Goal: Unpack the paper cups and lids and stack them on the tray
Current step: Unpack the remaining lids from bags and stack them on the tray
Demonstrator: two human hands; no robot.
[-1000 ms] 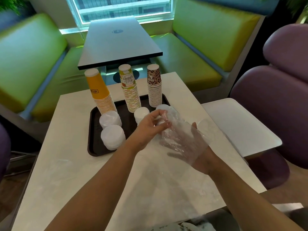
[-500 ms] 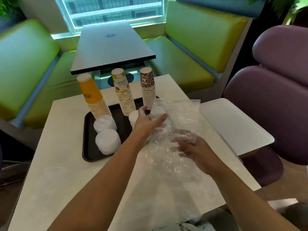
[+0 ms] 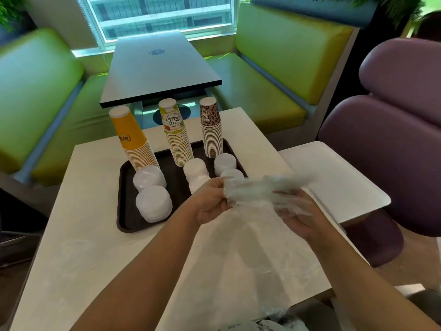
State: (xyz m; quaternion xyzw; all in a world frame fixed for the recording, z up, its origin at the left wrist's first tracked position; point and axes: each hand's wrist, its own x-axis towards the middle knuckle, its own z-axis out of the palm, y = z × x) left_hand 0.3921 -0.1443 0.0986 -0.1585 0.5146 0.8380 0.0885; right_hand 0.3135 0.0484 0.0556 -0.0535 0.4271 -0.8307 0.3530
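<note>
A dark tray [image 3: 124, 201] on the white table carries three upside-down cup stacks: yellow [image 3: 133, 139], a fruit-print "Hello Summer" stack [image 3: 176, 134] and a leopard-print stack [image 3: 211, 127]. In front of them stand several white lid stacks [image 3: 152, 204], [image 3: 149, 177], [image 3: 195, 168], [image 3: 224, 162]. Just right of the tray's near corner, my left hand [image 3: 210, 201] pinches one end of a clear plastic bag [image 3: 260, 189]. My right hand [image 3: 296, 213] grips the bag's other end, its fingers partly veiled by the film. The bag looks empty and crumpled.
The white table [image 3: 78, 259] has a second white tabletop [image 3: 334, 177] joined at its right. Purple chairs [image 3: 386, 149] stand on the right, green benches and a dark table [image 3: 155, 68] behind. More crumpled plastic [image 3: 262, 326] lies at the near edge.
The spread bag has been gathered into a bunched strip between both hands. The lid stack it covered at the tray's right end now shows uncovered.
</note>
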